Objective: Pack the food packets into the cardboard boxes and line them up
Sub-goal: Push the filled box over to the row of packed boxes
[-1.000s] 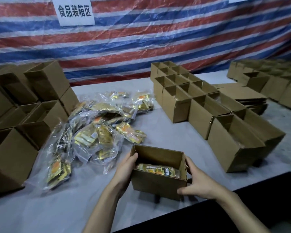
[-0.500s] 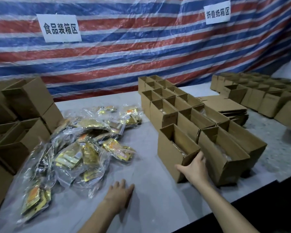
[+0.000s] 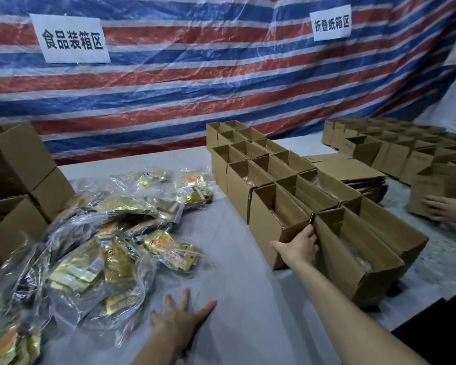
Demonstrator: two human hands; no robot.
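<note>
A heap of clear food packets (image 3: 111,241) with yellow and orange contents lies on the left of the grey table (image 3: 234,299). Two rows of open cardboard boxes (image 3: 253,159) run from the back centre toward the front right. My right hand (image 3: 298,247) grips the near end wall of the packed box (image 3: 267,222), which stands against the front box (image 3: 353,254) of the row. My left hand (image 3: 181,316) rests flat on the table with fingers spread, just right of the packets, holding nothing.
Empty open boxes (image 3: 16,164) are stacked at the left edge. Flat folded cartons (image 3: 353,172) lie behind the rows, with more boxes (image 3: 395,143) at the back right. Another person's hands (image 3: 448,206) touch a box at the right edge. A striped tarp (image 3: 195,75) hangs behind.
The packed box went from in front of me to the right and now stands flush against the row. My left hand let go of it and lies flat on the table.
</note>
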